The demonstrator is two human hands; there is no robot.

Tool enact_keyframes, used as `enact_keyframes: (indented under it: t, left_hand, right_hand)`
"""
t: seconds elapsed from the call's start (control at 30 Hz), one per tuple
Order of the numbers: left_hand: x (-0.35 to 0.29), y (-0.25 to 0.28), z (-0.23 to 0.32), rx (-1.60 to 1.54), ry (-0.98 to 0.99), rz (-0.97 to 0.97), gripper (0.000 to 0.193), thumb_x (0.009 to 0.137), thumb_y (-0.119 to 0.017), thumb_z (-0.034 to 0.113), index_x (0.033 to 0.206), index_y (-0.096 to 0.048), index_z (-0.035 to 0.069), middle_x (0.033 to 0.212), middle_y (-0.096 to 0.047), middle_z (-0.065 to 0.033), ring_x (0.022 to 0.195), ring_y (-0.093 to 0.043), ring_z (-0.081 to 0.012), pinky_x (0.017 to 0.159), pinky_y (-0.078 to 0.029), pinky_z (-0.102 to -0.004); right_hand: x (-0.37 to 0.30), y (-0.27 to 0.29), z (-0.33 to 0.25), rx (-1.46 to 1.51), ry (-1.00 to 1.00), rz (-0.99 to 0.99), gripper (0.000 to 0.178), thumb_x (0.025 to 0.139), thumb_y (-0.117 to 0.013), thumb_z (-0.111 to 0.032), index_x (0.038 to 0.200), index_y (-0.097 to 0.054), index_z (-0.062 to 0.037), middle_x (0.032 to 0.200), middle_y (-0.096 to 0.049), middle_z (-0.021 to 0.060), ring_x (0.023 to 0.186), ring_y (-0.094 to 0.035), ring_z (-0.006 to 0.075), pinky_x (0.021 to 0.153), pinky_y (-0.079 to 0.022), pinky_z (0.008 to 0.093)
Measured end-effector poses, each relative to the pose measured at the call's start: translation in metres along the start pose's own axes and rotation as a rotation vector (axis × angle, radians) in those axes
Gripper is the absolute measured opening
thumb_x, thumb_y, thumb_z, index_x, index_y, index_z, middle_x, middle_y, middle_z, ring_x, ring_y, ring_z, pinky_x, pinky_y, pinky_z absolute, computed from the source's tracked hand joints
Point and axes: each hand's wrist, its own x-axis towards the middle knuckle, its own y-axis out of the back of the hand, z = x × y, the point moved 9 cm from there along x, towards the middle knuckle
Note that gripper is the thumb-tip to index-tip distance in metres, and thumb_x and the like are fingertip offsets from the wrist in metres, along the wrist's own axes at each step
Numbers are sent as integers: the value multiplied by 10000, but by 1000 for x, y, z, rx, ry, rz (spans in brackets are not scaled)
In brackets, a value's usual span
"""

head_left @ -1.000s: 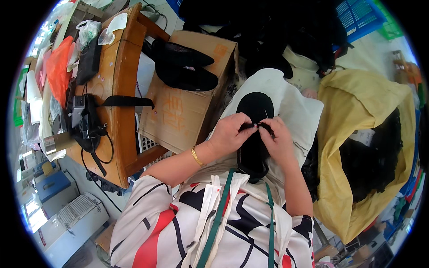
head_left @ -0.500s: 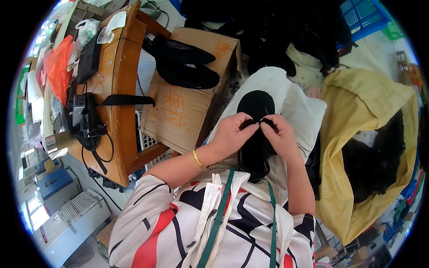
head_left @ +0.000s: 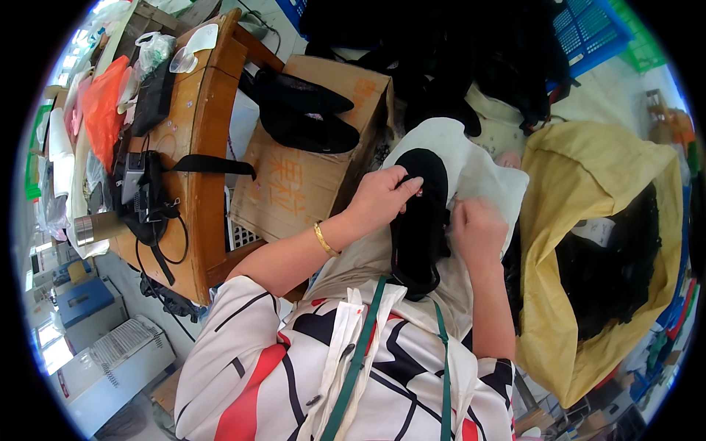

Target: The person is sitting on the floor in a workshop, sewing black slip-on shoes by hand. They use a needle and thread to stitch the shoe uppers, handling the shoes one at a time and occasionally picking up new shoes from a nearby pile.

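Observation:
A black cloth shoe (head_left: 417, 246) lies lengthwise on the white cloth (head_left: 496, 176) over my lap, its toe pointing away from me. My left hand (head_left: 382, 195), with a gold bracelet above the wrist, pinches the shoe's upper near the edge of its opening. To the right of the shoe, a little apart from it, my right hand (head_left: 478, 224) is closed and slightly blurred by motion. Whatever lies between its fingers is hidden; no needle or thread can be made out now.
Left of me, a pair of black shoes (head_left: 305, 117) rests on a cardboard box (head_left: 283, 180) beside a wooden table (head_left: 195, 213). On the right stands a yellow sack (head_left: 548, 294) with black items inside. Dark shoes and a blue crate (head_left: 588, 37) are at the back.
My hands were together at the shoe's opening, with a thin needle showing by the right fingers. My right hand has since moved away to the right and nearer me; the left stays on the shoe.

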Motion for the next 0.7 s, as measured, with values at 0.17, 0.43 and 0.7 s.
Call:
enact_keyframes:
  t: [0.17,0.43,0.7]
  left_hand:
    - [5,-4,3,138,-135,43,299,937,-634,284,804,-603,18,597,-542,-11,526,-507,-76,501,-426,-260]
    - [3,7,-4,118,-168,164,268,886,-643,252,808,-630,-4,713,-629,-170,653,-603,-306,614,-473,-376]
    - [6,2,-7,11,-102,36,258,883,-656,246,862,-630,-9,668,-599,-148,613,-573,-231,609,-466,-359]
  right_hand:
    - [8,-6,-10,1255,-246,307,312,987,-540,-240,748,-501,-44,660,-480,41,616,-516,191,687,-486,354]
    - [-42,-40,-7,1930,-548,166,356,1018,-409,-209,683,-349,-107,585,-275,-16,527,-284,112,593,-345,319]
    - [-49,-9,4,1712,-385,262,333,1027,-416,-187,725,-441,-51,645,-409,26,607,-425,170,746,-429,356]
